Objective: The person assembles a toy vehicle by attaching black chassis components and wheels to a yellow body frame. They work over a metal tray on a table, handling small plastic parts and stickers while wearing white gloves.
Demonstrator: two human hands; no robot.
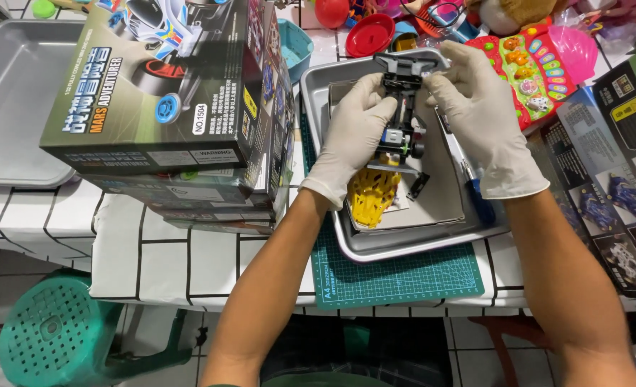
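Both gloved hands hold a small black toy-car chassis (402, 107) above a metal tray (318, 93) that sits on a green cutting mat (404, 276) on the tiled worktop (167, 265). The left hand (350, 136) pinches the chassis from its left side, fingers (375, 100) pressed against the frame near the motor end. The right hand (475, 115) grips the upper end, its fingers curled around the top right corner. Under the chassis, in the tray, lie a yellow car body shell (372, 193) and a blue-handled screwdriver (479, 201). A stack of toy-kit boxes (167, 93) stands just left of the tray.
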